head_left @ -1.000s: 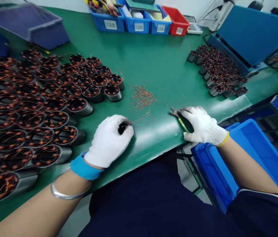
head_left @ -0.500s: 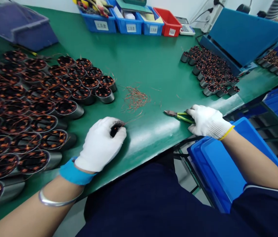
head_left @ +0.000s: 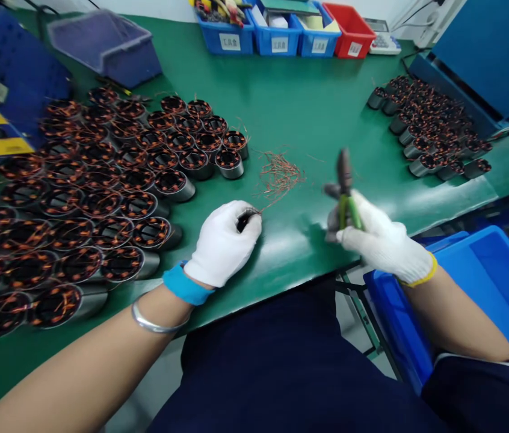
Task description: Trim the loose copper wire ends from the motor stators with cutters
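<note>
My left hand [head_left: 227, 243], in a white glove, is closed around a dark motor stator [head_left: 246, 221] at the front of the green bench; the glove hides most of it. Thin copper wire ends stick out past my thumb toward the right. My right hand [head_left: 367, 231], gloved as well, grips cutting pliers [head_left: 346, 186] by their green handles, raised above the bench with the jaws pointing away from me. A loose pile of copper wire clippings [head_left: 279, 174] lies just beyond my left hand. Many stators with copper windings [head_left: 137, 204] stand in rows to the left.
More stators [head_left: 430, 129] sit at the right before a blue machine [head_left: 484, 54]. Blue bins [head_left: 231, 41], a red bin [head_left: 354, 30] and a calculator [head_left: 383, 42] line the back. A purple bin [head_left: 132, 60] stands back left. Below the bench edge at right is a blue crate [head_left: 484, 288].
My right hand has lifted the pliers off the bench and turned them upright. My left hand keeps its hold on the stator. The view has swung left.
</note>
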Action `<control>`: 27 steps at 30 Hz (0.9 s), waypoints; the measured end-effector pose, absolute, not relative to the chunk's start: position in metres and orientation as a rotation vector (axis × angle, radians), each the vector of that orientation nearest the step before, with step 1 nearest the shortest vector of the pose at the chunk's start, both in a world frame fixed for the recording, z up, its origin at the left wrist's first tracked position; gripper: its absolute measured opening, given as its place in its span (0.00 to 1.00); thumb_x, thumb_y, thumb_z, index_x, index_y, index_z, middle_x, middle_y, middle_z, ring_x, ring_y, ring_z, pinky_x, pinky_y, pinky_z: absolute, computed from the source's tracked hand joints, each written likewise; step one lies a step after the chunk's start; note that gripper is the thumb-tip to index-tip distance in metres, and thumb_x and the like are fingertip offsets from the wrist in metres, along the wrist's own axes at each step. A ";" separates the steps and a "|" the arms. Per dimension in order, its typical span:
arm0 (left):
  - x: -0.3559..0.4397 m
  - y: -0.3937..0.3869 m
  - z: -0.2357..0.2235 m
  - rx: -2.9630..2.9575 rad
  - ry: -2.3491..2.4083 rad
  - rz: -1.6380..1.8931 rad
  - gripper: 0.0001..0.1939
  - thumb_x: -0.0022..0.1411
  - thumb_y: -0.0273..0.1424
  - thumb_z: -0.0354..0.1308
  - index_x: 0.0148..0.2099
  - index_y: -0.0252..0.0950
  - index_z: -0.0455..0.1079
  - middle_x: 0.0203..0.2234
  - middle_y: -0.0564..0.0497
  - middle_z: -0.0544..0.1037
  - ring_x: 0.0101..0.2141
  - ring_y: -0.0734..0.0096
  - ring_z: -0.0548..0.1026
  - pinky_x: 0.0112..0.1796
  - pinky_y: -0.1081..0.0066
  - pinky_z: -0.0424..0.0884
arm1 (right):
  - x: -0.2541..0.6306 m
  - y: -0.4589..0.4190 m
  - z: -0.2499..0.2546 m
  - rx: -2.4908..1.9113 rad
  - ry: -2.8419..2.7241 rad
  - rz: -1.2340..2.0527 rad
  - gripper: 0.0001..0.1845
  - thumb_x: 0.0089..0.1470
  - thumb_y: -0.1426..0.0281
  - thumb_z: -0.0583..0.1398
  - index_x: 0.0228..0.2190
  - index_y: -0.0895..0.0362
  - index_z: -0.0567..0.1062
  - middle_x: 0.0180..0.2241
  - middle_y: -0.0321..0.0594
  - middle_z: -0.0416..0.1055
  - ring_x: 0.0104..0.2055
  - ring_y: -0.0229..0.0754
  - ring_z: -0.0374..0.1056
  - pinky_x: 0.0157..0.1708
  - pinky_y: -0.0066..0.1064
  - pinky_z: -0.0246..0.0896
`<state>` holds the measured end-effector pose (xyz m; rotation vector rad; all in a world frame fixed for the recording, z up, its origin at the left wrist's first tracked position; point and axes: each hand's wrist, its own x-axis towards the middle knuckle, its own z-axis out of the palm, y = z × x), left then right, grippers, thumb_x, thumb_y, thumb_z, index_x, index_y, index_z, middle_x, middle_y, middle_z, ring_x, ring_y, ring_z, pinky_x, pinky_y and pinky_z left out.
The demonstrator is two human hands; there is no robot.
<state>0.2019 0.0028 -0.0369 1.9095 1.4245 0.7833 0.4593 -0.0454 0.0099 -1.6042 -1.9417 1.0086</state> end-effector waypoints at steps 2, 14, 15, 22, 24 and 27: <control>0.202 0.004 -0.037 1.913 1.427 0.787 0.08 0.60 0.35 0.52 0.36 0.38 0.70 0.25 0.51 0.76 0.28 0.67 0.74 0.34 0.66 0.70 | 0.438 -0.048 0.015 -1.350 -1.662 1.697 0.37 0.47 0.67 0.56 0.59 0.56 0.56 0.33 0.36 0.68 0.30 0.39 0.68 0.31 0.35 0.68; 0.201 0.007 -0.036 2.036 1.377 0.789 0.10 0.62 0.34 0.52 0.39 0.38 0.72 0.35 0.49 0.79 0.37 0.63 0.76 0.43 0.64 0.72 | 0.416 -0.035 0.019 -1.317 -1.396 2.217 0.29 0.45 0.66 0.64 0.49 0.55 0.61 0.29 0.32 0.65 0.28 0.35 0.67 0.21 0.23 0.64; 0.201 0.007 -0.035 2.045 1.374 0.781 0.10 0.62 0.34 0.52 0.39 0.38 0.72 0.35 0.49 0.79 0.38 0.63 0.76 0.43 0.63 0.72 | 0.414 -0.035 0.020 -1.339 -1.417 2.201 0.28 0.46 0.67 0.64 0.48 0.55 0.62 0.28 0.31 0.65 0.27 0.35 0.67 0.21 0.23 0.64; 0.200 0.007 -0.033 2.039 1.374 0.749 0.10 0.61 0.35 0.52 0.39 0.38 0.73 0.34 0.48 0.78 0.37 0.62 0.76 0.42 0.63 0.72 | 0.408 -0.035 0.017 -1.482 -1.450 2.111 0.26 0.50 0.71 0.57 0.52 0.55 0.61 0.27 0.31 0.64 0.23 0.35 0.67 0.22 0.27 0.66; 0.199 0.008 -0.034 2.030 1.379 0.740 0.11 0.61 0.35 0.52 0.39 0.37 0.73 0.34 0.48 0.78 0.37 0.62 0.76 0.42 0.63 0.72 | 0.409 -0.034 0.015 -1.480 -1.515 2.075 0.25 0.51 0.71 0.57 0.52 0.56 0.61 0.26 0.30 0.63 0.22 0.33 0.64 0.22 0.26 0.65; 0.199 0.007 -0.035 2.011 1.377 0.722 0.12 0.61 0.36 0.52 0.40 0.37 0.73 0.35 0.48 0.78 0.38 0.62 0.76 0.43 0.64 0.72 | 0.413 -0.032 0.014 -1.473 -1.631 2.032 0.26 0.52 0.69 0.57 0.53 0.56 0.62 0.29 0.33 0.64 0.22 0.33 0.64 0.22 0.27 0.65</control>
